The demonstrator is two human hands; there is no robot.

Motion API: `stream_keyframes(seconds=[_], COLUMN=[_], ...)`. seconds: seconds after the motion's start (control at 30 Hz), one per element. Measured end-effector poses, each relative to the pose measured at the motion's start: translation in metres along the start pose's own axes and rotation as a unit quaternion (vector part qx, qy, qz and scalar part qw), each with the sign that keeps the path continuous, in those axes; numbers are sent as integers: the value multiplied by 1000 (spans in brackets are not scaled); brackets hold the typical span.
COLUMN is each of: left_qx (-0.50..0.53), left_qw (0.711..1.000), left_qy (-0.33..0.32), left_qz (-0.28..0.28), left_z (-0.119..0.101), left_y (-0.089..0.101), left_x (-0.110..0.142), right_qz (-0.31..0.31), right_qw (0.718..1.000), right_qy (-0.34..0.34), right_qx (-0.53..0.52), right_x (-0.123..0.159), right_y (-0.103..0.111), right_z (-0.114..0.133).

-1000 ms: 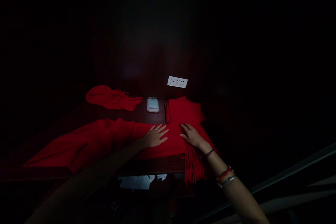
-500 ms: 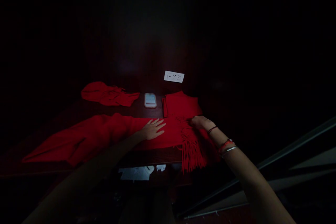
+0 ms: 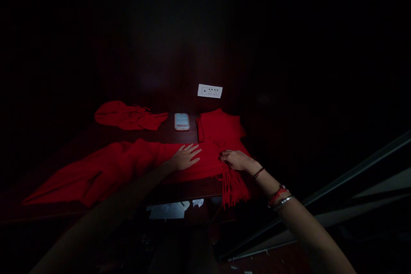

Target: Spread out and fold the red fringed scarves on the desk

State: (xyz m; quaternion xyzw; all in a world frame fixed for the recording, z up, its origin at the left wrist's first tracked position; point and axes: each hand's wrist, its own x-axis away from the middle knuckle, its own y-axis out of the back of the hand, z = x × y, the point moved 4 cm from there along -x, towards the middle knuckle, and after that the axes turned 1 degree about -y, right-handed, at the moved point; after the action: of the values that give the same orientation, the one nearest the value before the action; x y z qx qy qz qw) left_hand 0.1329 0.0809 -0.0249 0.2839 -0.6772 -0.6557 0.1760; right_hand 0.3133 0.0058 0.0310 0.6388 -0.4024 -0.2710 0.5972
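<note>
A long red scarf lies across the dark tabletop, bunched at the left and smoother toward its fringed right end. My left hand rests flat on it, fingers spread, a ring on one finger. At the right end, my right hand has its fingers curled together on the cloth where the fringe begins; the fingertips are partly hidden. Fringe strands hang over the table's front edge below this hand. Just behind it lies a folded red cloth, touching the scarf.
A phone with a lit screen lies behind the scarf. Another crumpled red cloth is at the back left. A white socket plate is on the dark wall. Papers show below the table's front edge. The surroundings are very dark.
My right hand has moved left and slightly toward me, from the scarf's right edge onto the top of the fringe. The left hand stays flat on the scarf. The view has shifted slightly.
</note>
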Motion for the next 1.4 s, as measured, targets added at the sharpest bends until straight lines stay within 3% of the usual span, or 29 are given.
stream_keyframes(seconds=[0.13, 0.2, 0.27, 0.37, 0.43, 0.5, 0.57, 0.67, 0.77, 0.9, 0.97, 1.03, 1.1, 1.2, 1.3, 1.4], left_qx=[10, 8, 7, 9, 8, 6, 8, 17, 18, 8, 11, 9, 2, -5, -7, -8], left_qw=[1000, 1000, 1000, 1000, 1000, 1000, 1000, 1000, 999, 998, 998, 999, 999, 999, 998, 998], left_qy=[5, 6, 4, 2, 4, 6, 9, 11, 5, -49, -52, -46, -47, -51, -55, -53], left_qz=[4, 2, 1, 2, 2, 0, 1, -4, -29, -26, -13, -12, -13, -10, -16, -28], left_z=[1, 1, 1, 0, 0, 0, -1, -3, -7, -12, -11, -10, -9, -8, -8, -7], left_y=[-1, -1, -2, -2, -2, -1, 1, 4, 7, 8, 6, 5, 5, 4, 3, 2], left_x=[-1, -1, -2, -2, -1, 0, 1, 3, 3, 1, 0, 0, 0, 0, -1, -2], right_qz=[64, 47, -23, -106, -88, -42, 6, 67, 55, -96, -114, -78, -17, 48, 70, 57], right_qw=[985, 975, 980, 992, 996, 999, 1000, 986, 971, 988, 992, 997, 999, 989, 979, 979], right_qy=[-154, -212, -194, -66, -4, 13, -14, -145, -224, -118, -53, -18, -34, -118, -172, -175], right_qx=[36, 47, 28, -30, -34, -9, 21, 56, 63, -3, -30, -17, 20, 70, 90, 91], right_x=[34, 50, 54, 41, 26, 17, 21, 46, 64, 25, -8, -35, -48, -39, -21, -23], right_y=[8, 18, 29, 34, 26, 15, 7, 7, 24, 48, 46, 35, 23, 16, 24, 35], right_z=[-35, -43, -35, -3, 15, 20, 11, -22, -41, -25, -12, -6, -13, -43, -72, -74])
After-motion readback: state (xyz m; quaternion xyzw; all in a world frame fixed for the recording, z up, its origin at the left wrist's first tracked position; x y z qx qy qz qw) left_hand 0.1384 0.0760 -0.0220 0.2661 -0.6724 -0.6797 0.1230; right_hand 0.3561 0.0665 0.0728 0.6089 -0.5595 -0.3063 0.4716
